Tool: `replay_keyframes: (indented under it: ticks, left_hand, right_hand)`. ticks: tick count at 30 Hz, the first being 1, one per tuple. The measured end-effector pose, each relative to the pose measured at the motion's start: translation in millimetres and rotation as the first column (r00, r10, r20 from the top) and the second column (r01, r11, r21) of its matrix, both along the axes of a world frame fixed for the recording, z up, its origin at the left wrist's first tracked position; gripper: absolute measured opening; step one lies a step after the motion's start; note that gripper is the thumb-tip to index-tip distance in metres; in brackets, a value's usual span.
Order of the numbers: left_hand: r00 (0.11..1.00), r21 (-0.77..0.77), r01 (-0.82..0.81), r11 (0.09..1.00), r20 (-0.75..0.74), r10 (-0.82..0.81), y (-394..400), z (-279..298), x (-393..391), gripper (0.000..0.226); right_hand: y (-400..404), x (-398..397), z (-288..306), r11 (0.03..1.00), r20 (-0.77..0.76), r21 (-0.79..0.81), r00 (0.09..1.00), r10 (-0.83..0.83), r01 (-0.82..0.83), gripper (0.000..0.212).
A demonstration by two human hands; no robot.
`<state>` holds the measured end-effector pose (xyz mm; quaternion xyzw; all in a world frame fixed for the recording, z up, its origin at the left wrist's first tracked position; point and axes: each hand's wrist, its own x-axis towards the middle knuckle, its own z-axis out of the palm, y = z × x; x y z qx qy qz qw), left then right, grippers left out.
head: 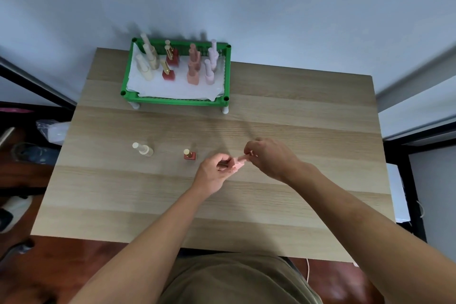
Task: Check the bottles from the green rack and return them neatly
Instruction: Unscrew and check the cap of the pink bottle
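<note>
I count one pink bottle point(236, 162) in my fingers point(247, 157). Left of them stand two bottles on the tabletop point(296, 111): one cream point(144, 149), one red point(189, 154). Beyond, one green rack point(177, 100) holds about three each of cream, red, pink and lilac.

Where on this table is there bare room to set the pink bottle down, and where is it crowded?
Bare wood spans the wooden table right of the green plastic rack, and the near strip below both hands. The rack is crowded, apart from its white-lined front strip. The cream bottle and red gold-capped bottle stand left of the pink bottle.
</note>
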<state>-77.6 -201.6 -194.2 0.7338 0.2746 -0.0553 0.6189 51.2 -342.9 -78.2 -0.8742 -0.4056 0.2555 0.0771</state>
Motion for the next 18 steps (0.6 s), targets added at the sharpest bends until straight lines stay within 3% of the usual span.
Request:
replay_keyframes:
  ticks: [9, 18]
  left_hand:
    - [0.997, 0.052, 0.055, 0.997, 0.058, -0.058, 4.2, 15.6, -0.7, 0.030]
    - [0.993, 0.127, 0.084, 0.988, 0.076, -0.094, 6.5, 20.7, -0.6, 0.015]
  right_hand:
    - [1.1, -0.1, 10.1, 0.999, -0.033, 0.038, 0.999, 0.002, 0.000, 0.021]
    - [3.4, -1.5, 14.1, 0.996, -0.026, 0.082, 0.999, 0.046, -0.044, 0.022]
